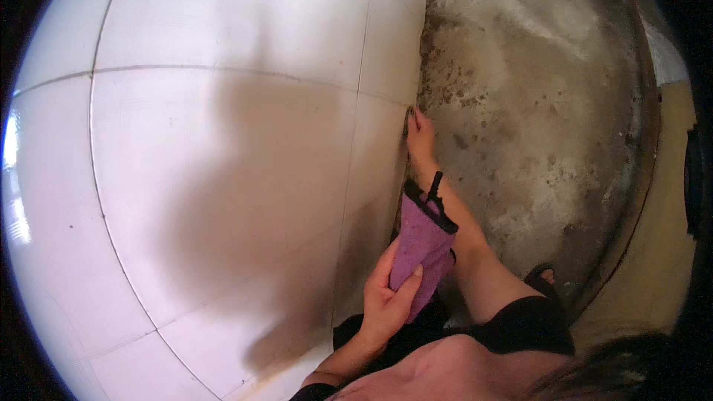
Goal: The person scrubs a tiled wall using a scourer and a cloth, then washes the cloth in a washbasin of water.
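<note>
A folded purple cloth with black trim and a black loop (426,256) is held in my left hand (390,295), its thumb lying over the fabric. Beyond the cloth, my right arm reaches forward along the edge of the white tiled surface. The fingers of my right hand (420,125) are bent together at that edge, beside a small dark thing or gap (409,118). Whether they grip anything is too small to tell.
White tiles with dark joints (223,122) spread across the left and carry a broad shadow. Stained, rough concrete (518,122) borders them on the right. A foot in a dark sandal (545,277) rests on the concrete. A yellowish strip (652,223) lies farther right.
</note>
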`<action>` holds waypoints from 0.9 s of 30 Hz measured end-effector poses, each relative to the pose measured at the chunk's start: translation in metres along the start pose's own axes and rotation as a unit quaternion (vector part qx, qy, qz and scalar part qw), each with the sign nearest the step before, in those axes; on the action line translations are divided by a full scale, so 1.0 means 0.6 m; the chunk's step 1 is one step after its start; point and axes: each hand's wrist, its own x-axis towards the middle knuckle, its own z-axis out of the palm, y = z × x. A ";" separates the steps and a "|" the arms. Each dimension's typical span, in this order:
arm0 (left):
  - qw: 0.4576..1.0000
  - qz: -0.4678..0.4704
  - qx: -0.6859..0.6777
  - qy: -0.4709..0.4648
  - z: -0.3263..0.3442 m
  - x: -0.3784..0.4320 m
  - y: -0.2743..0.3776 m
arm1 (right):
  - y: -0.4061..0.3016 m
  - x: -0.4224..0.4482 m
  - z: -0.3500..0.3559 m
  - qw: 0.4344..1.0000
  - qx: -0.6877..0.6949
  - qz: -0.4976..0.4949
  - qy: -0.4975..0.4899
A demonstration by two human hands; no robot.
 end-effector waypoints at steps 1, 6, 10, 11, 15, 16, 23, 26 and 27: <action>1.000 -0.014 -0.014 0.006 -0.005 0.008 -0.001 | 0.008 -0.021 0.011 1.000 0.004 -0.003 0.002; 0.999 -0.023 -0.037 0.016 -0.003 0.001 0.000 | 0.016 0.037 -0.002 1.000 -0.003 -0.005 -0.005; 0.999 -0.032 -0.018 0.017 -0.020 -0.003 -0.016 | 0.048 -0.011 0.033 0.999 0.003 0.034 0.018; 0.999 -0.030 -0.016 0.018 -0.023 -0.003 -0.022 | 0.051 -0.040 0.038 0.996 -0.068 0.027 0.043; 0.999 -0.033 -0.040 0.014 -0.014 -0.018 -0.009 | 0.029 0.036 -0.011 0.998 -0.004 0.056 -0.009; 0.998 -0.040 -0.044 0.022 -0.014 -0.029 0.000 | 0.036 0.037 -0.011 0.996 0.052 0.068 -0.003; 0.998 -0.033 -0.035 0.033 -0.015 -0.032 -0.016 | 0.072 0.034 0.008 0.997 0.048 0.037 -0.038; 0.999 0.000 -0.042 0.011 -0.024 -0.042 -0.014 | 0.079 0.048 0.014 0.998 -0.023 0.060 -0.024; 0.999 -0.008 -0.039 0.012 -0.027 -0.036 -0.019 | 0.080 0.045 0.021 0.998 -0.020 0.056 -0.025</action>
